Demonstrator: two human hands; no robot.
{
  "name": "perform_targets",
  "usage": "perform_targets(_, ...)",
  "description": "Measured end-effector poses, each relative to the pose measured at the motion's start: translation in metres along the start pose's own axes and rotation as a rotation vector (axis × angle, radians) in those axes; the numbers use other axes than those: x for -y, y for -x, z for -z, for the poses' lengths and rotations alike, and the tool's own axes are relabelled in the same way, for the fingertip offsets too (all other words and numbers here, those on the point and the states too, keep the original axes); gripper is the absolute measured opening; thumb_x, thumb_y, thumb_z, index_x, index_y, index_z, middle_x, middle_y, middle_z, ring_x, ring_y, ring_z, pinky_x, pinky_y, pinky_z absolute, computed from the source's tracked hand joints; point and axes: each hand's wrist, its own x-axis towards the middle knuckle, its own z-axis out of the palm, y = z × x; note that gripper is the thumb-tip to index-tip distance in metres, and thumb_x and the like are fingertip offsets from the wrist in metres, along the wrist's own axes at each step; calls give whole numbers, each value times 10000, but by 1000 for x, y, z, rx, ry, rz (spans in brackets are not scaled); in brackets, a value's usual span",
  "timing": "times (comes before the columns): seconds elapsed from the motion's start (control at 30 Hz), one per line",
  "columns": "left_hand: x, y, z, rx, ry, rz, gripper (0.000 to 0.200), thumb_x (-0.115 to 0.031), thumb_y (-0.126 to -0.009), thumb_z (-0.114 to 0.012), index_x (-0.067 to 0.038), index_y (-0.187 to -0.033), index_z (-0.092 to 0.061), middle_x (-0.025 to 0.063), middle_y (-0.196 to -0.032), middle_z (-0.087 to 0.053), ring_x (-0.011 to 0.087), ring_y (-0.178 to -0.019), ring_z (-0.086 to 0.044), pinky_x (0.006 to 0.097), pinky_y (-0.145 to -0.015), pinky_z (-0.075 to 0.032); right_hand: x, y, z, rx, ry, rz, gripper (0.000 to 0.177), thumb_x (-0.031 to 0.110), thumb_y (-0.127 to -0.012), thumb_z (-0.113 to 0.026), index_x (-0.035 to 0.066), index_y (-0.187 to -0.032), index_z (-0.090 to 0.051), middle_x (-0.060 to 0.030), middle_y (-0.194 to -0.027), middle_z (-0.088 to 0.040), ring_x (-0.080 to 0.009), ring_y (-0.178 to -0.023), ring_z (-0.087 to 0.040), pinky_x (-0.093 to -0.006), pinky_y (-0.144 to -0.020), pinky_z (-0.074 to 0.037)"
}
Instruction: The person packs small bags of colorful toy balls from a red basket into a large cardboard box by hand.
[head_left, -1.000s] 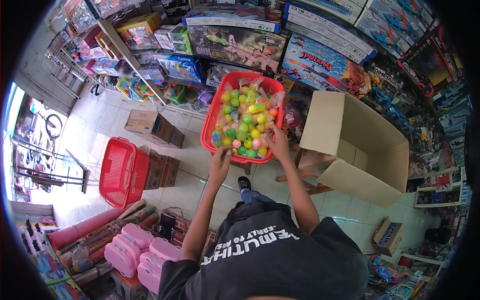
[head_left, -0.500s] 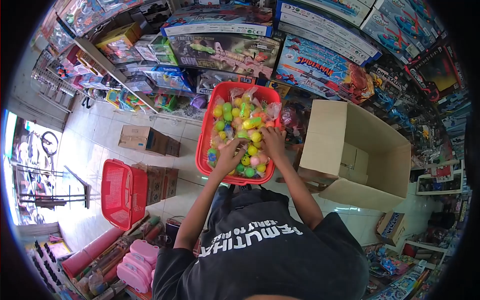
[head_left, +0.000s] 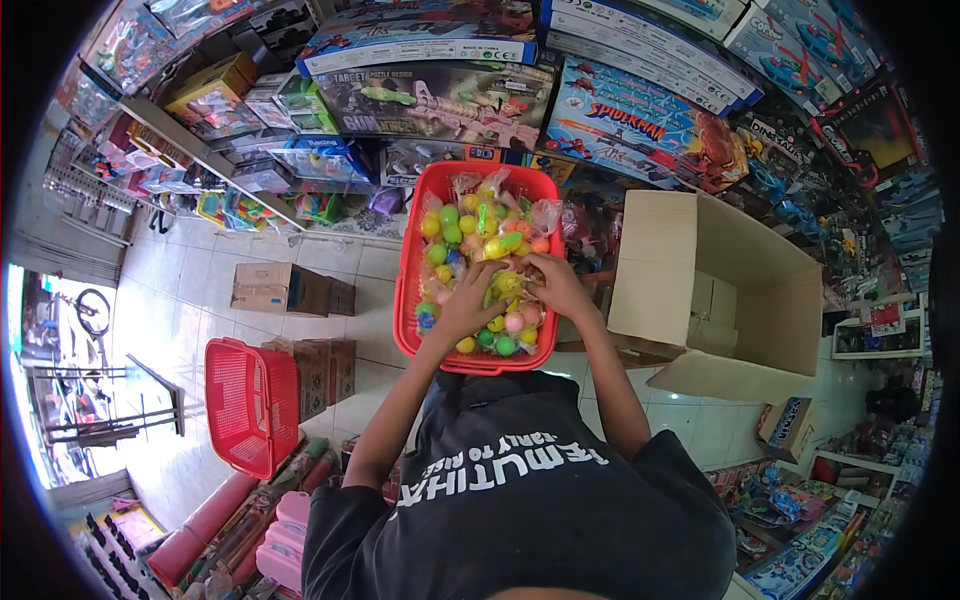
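Observation:
A red plastic basket [head_left: 408,290] stands in front of me, filled with small clear bags of yellow, green, orange and pink plastic balls. My left hand [head_left: 468,302] reaches over the basket's middle, its fingers bent onto a bag of plastic balls [head_left: 508,284]. On the other side of the same bag, my right hand [head_left: 556,288] pinches at the plastic with curled fingers. Between the hands some yellow balls show; the exact grip of the fingertips is partly hidden. Farther up in the basket lies a yellow-green toy piece [head_left: 503,245] in clear wrapping.
A large open cardboard box [head_left: 655,265] stands to the right. To the left are a second red basket [head_left: 238,405] and smaller cardboard boxes [head_left: 290,288] on the tiled floor. Shelves of boxed toys [head_left: 435,105] rise ahead; pink rolls [head_left: 205,525] lie at lower left.
My left hand has moved up and slightly right over the bags, with its fingers farther forward. My right hand has shifted a little toward me. The whole view has tilted slightly.

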Motion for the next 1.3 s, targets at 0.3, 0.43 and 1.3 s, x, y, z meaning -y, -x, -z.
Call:
perform_targets(0.3,-6,-10,-1,51,107,116,556,-236,-741,-666,-63,-1213,-427,171,-1045,-574,324,-939,-569,377,-843,-438,26,-10,8,113,-467,-21,293,46,-794,-621,35,-1060,-498,-23,-951,-558,-101,-882,-550,-257,-788,-444)
perform_targets(0.43,-8,2,8,-35,369,270,488,-179,-790,-624,-27,-1218,-445,158,-1008,-586,224,-898,-594,352,-777,-469,22,-15,8,103,-585,-39,285,58,-816,-611,36,-1073,-490,-25,-990,-556,-92,-923,-553,-254,-801,-446)
perform_targets(1.3,-29,66,9,-209,922,650,575,-148,-895,-497,-112,-1393,-213,74,-1340,-353,234,-1105,-512,362,-802,-522,22,28,-14,-21,-491,-27,195,130,-890,-498,28,-1043,-435,-84,-904,-569,-172,-853,-582,-307,-736,-452)
